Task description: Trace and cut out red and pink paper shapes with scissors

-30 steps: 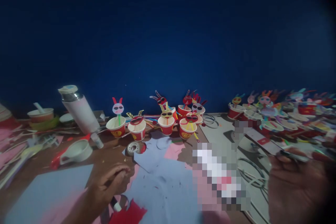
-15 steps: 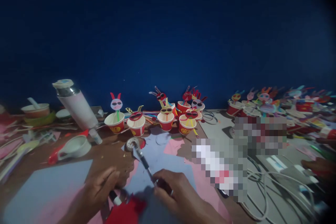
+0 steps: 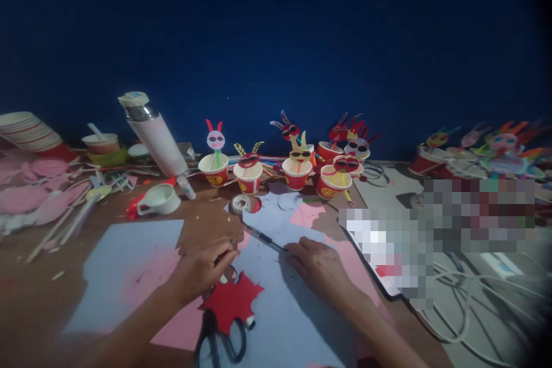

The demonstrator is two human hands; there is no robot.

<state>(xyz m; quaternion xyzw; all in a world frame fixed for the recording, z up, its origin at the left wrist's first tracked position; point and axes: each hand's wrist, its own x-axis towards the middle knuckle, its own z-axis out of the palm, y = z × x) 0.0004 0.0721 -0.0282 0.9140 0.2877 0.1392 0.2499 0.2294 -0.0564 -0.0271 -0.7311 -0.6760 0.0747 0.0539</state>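
Note:
My right hand (image 3: 317, 264) is low over the blue-grey paper (image 3: 302, 310), its fingers closed on the end of a dark pen (image 3: 265, 238) that lies slanted toward the tape roll (image 3: 241, 203). My left hand (image 3: 207, 264) is to the left, fingers curled downward; what they hold, if anything, is hidden. Just below it a jagged piece of red paper (image 3: 230, 302) lies over black-handled scissors (image 3: 235, 342), whose blades are covered. A small dark object with a white end (image 3: 250, 322) pokes out from under the red paper.
Paper cups with bunny-like figures (image 3: 215, 169) stand along the back. A tilted flask (image 3: 155, 138), a white cup (image 3: 161, 199) and pink cutouts (image 3: 26, 198) are at left. A phone-like object (image 3: 388, 282), partly pixelated, and coiled cables (image 3: 466, 310) lie at right.
The view has shifted, so the tabletop items appear higher and farther right. The pen has gone from raised to low over the paper. The scissors and more of the red paper now show.

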